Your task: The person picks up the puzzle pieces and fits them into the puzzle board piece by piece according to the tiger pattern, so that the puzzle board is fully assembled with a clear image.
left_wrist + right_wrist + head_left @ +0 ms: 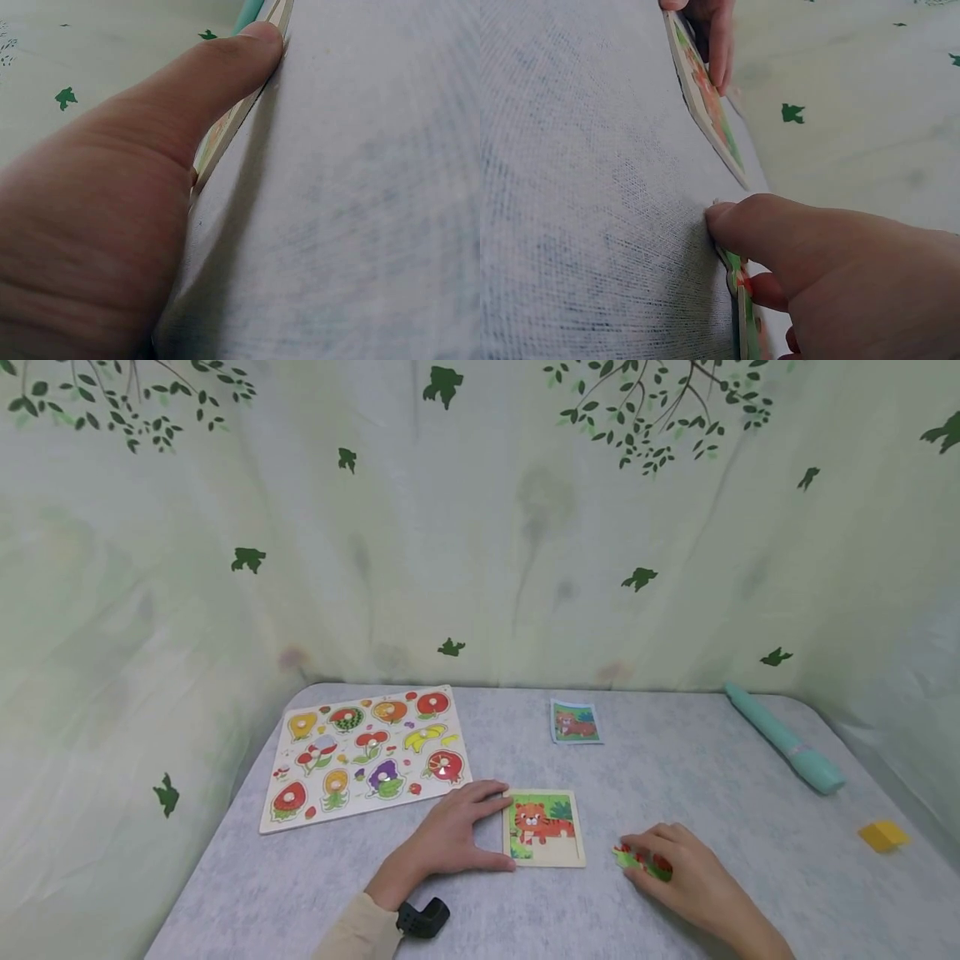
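A small square tiger puzzle board (558,854) lies on the table, its picture part filled and bare wood showing at lower right. My left hand (459,833) holds it by the left side, fingers at the upper corner and thumb at the lower one. In the left wrist view the thumb (225,67) presses along the board's edge (231,131). To the right, my right hand (690,870) pinches a green-and-red puzzle piece (628,859) low over the table. The right wrist view shows more of the pieces (748,319) under that hand, partly hidden by the fingers.
A fruit peg puzzle (360,806) lies at the left, close to the left hand. Behind the board is a tiger picture card (576,723). A teal rolled tube (783,739) and a yellow block (884,836) are at the right. A printed curtain (480,527) hangs behind the table.
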The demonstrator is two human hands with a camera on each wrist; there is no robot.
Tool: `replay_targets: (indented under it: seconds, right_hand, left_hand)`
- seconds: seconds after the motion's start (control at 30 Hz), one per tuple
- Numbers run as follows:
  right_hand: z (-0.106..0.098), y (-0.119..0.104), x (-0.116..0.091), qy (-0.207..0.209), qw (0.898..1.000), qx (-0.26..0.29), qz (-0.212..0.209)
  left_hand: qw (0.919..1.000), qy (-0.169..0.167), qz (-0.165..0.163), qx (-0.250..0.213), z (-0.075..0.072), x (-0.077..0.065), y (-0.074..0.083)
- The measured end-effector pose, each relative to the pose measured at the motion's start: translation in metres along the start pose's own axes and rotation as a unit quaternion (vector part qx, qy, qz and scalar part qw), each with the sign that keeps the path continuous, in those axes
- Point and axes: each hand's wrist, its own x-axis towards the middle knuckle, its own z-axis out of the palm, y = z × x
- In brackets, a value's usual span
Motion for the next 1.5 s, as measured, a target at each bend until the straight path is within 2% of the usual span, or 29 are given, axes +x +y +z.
replay_targets:
  seconds: [0.2,0.6,0.8,1.07,1.3,1.5]
  right_hand:
    - [0.003,-0.002,0.002,0.014,1.000,0.010,-0.019]
    - [0.018,0.001,0.001,0.099,0.992,0.051,-0.067]
    - [0.022,0.001,0.001,0.103,0.991,0.048,-0.072]
    - [0.026,0.001,0.002,0.120,0.984,0.059,-0.114]
    - [0.030,0.001,-0.001,0.117,0.985,0.060,-0.109]
    - [0.035,0.002,0.008,0.119,0.981,0.087,-0.123]
  left_hand:
    - [1.0000,0.001,-0.004,0.000,-0.001,-0.001,0.000]
    - [0.9999,-0.001,-0.003,0.010,0.000,0.001,0.000]
    - [1.0000,-0.005,-0.003,0.007,0.000,0.003,0.002]
    - [1.0000,0.005,0.000,0.005,0.000,0.000,0.001]
    - [1.0000,-0.002,0.009,0.004,0.003,0.003,0.003]
    - [1.0000,0.002,0.000,0.006,-0.001,0.003,0.000]
